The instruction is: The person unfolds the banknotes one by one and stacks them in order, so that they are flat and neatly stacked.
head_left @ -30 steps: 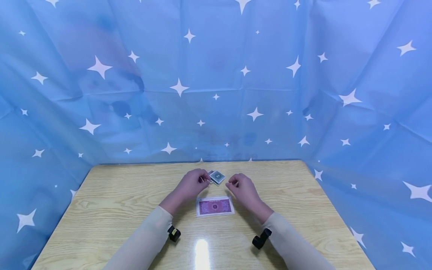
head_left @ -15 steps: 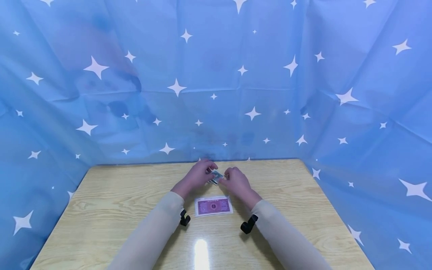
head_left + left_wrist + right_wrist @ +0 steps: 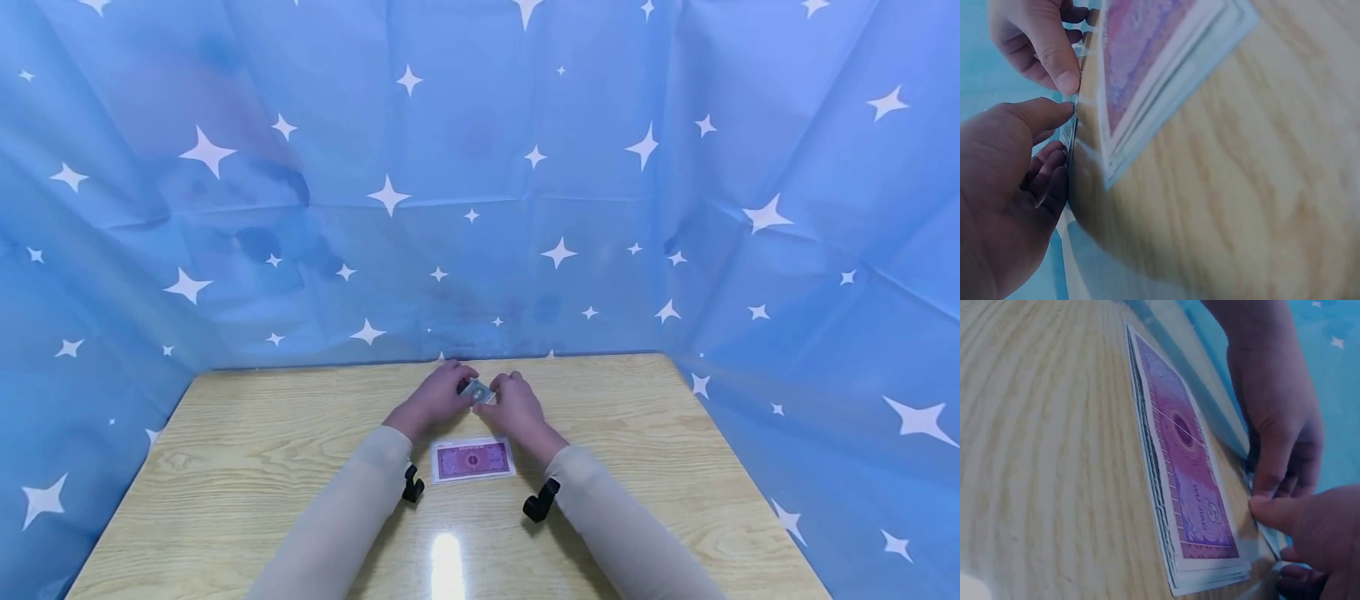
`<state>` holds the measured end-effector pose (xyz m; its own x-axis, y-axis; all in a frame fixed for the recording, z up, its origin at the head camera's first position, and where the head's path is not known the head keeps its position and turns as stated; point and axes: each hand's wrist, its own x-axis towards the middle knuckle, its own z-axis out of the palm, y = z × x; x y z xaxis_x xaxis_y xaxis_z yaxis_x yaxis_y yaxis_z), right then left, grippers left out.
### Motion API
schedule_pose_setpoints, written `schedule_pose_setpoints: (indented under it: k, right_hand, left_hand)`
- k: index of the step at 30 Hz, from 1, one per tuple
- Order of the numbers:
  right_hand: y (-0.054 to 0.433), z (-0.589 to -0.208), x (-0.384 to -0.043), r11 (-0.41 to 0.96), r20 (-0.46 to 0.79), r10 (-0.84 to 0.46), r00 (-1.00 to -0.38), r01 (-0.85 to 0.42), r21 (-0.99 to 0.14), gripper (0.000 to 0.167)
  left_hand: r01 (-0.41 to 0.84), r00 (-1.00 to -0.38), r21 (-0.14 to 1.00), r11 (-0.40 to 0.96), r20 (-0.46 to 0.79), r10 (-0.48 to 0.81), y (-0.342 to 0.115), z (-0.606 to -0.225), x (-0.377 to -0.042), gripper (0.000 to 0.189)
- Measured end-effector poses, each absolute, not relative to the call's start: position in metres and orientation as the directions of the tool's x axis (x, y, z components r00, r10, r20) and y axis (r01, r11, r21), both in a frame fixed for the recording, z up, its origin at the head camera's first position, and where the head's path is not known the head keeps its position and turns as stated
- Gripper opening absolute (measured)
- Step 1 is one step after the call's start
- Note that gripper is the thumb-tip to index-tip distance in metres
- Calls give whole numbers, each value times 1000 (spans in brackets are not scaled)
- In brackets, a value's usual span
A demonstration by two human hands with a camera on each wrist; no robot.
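Near the far edge of the table, my left hand (image 3: 437, 395) and right hand (image 3: 519, 408) face each other. Between them they pinch a small stack of printed cards (image 3: 478, 392), its top grey-green with a round emblem. The left wrist view shows this stack nearly edge-on, with the left thumb (image 3: 1054, 114) and the other hand's thumb meeting along its near side. Closer to me lies a purple banknote (image 3: 472, 460) with a white border. The right wrist view shows "5 WU JIAO" on the banknote (image 3: 1188, 450) and more white-edged sheets under it.
The light wood table (image 3: 285, 442) ends at a blue curtain (image 3: 480, 275) with white stars, which also hangs along both sides. A black wrist camera (image 3: 412, 485) sits under the left sleeve, another black camera (image 3: 540, 502) under the right.
Both hands have moved in from either side of the small card stack and now grip it. Cards that lay skewed now overlap more evenly. The purple banknote has stayed put.
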<state>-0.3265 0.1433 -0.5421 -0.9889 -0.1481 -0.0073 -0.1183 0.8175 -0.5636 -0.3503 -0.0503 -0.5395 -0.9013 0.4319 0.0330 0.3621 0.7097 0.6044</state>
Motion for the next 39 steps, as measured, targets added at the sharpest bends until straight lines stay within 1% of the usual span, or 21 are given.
schedule_pose_setpoints:
  k: [6,12,16,19,24,28,34,39]
  right_hand:
    - [142,-544,-325,785,-6,-147,-989,-113,-609,56]
    - [143,-547,-325,777,4,-144,-990,-116,-619,53]
    - [143,-550,-326,751,17,-142,-990,-118,-649,51]
    - [142,-552,-328,715,30,-130,-991,-114,-690,43]
    - [141,-553,-329,653,85,-89,-992,-123,-748,23]
    - [141,-552,-329,594,130,-62,-990,-141,-792,16]
    - [145,-545,-329,446,119,-39,-992,-124,-886,13]
    - [149,-539,-328,385,103,-53,-993,-115,-916,18]
  left_hand:
    - [346,-905,614,710,20,425,-51,-544,-352,50]
    - [357,-901,617,701,31,432,-52,-547,-354,53]
    - [346,-905,627,698,27,424,-52,-548,-354,53]
    - [339,-909,644,686,36,415,-52,-547,-353,51]
    - [344,-910,665,663,63,409,-52,-548,-353,49]
    - [333,-917,685,648,74,392,-52,-550,-355,47]
    - [294,-931,787,542,108,348,-54,-551,-356,40]
    - [299,-932,837,458,152,329,-57,-548,-354,32]
